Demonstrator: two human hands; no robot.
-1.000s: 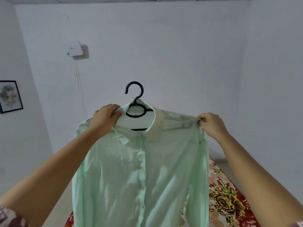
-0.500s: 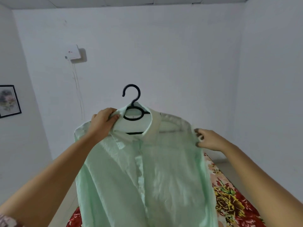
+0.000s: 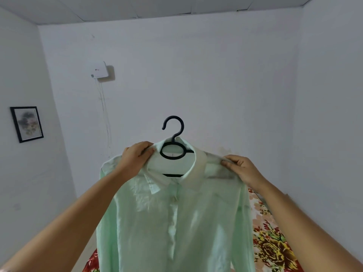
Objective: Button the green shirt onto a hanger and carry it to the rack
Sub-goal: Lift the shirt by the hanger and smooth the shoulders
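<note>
A pale green shirt [image 3: 172, 222] hangs on a black plastic hanger [image 3: 173, 134], held up in front of me with its placket buttoned down the front. The hanger's hook sticks up above the collar. My left hand [image 3: 136, 158] grips the shirt's left shoulder beside the collar. My right hand [image 3: 240, 168] pinches the fabric over the right shoulder of the hanger. The hanger's arms are hidden under the cloth. No rack is in view.
A floral bedspread [image 3: 273, 244] lies below and to the right. White walls close in on three sides. A white box with hanging wires [image 3: 98, 69] is mounted on the far wall, and a framed picture [image 3: 27, 123] hangs on the left wall.
The shirt and hanger have risen slightly. My right hand slid down off the shoulder tip, then moved back up and inward to pinch the right shoulder. My left hand kept its grip.
</note>
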